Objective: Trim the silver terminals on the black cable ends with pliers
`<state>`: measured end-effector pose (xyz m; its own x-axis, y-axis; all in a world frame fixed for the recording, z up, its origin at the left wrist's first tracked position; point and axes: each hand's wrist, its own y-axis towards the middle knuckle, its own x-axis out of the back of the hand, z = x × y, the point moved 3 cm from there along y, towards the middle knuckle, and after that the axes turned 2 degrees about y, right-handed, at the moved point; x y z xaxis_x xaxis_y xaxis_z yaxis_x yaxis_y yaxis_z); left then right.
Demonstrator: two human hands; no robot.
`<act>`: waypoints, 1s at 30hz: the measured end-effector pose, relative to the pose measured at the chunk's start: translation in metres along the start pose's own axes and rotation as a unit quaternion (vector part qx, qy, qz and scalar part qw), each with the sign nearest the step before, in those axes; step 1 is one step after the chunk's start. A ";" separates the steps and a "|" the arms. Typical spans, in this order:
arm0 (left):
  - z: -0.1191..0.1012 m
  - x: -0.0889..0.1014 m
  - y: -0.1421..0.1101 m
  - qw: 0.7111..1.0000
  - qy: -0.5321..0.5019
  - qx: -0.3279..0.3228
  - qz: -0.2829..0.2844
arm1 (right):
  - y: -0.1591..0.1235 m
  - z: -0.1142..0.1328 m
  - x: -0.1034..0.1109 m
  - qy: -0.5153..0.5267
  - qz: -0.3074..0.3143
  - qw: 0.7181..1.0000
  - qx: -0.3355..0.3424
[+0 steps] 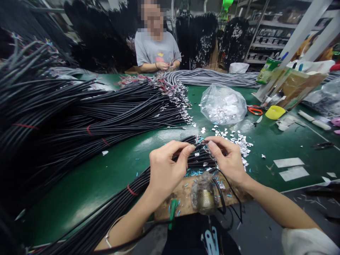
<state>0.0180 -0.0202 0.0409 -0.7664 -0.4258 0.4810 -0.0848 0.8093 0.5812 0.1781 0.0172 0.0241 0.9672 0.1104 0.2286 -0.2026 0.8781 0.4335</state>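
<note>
Far left: a heap of black cables (pixel 66 117) spread across the green table (pixel 87 184), some lots tied with red bands, stripped foil-tipped ends fanning toward the centre.

Lower left to centre: a smaller cable bundle (pixel 127 193) runs diagonally up to the hands. The left hand (pixel 166 168) pinches its end between thumb and forefinger — closed on it. Close beside, the right hand (pixel 228 157) pinches the same end from the other side, fingertips nearly meeting the left's. Which strand each finger has cannot be told.

Below the hands: a worn brown board (pixel 183 198) at the table edge, scattered with blue insulation bits, a small taped device (pixel 204 193) on it.

Centre right: foil scraps (pixel 239 140) loose on the table; behind them a clear plastic bag (pixel 223 104) of the same.

Behind, across the table: another person in a grey shirt (pixel 156 49), hands together on wires.

Right: orange-handled scissors (pixel 255 110), a yellow dish (pixel 275 112), white paper slips (pixel 290 168).
</note>
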 end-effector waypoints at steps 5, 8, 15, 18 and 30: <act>-0.005 -0.005 -0.005 0.998 0.007 -0.058 -0.030 | 0.005 -0.002 -0.001 0.064 0.006 0.997 -0.050; -0.005 -0.009 -0.007 0.997 0.020 -0.069 -0.020 | 0.006 -0.007 -0.005 0.114 0.011 0.988 -0.099; 0.005 -0.013 0.001 0.999 -0.042 0.008 0.033 | 0.007 -0.018 -0.019 0.346 0.184 0.895 -0.213; 0.010 -0.018 0.003 0.984 -0.086 0.077 0.137 | 0.013 -0.008 -0.010 0.187 0.140 0.971 -0.049; 0.009 -0.012 0.002 0.985 -0.076 0.107 0.108 | 0.031 -0.017 0.044 -0.059 -0.230 0.970 0.053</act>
<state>0.0214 -0.0099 0.0302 -0.8659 -0.1814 0.4662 -0.0285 0.9483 0.3161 0.2164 0.0570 0.0329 0.9363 -0.3408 0.0847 0.2256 0.7687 0.5986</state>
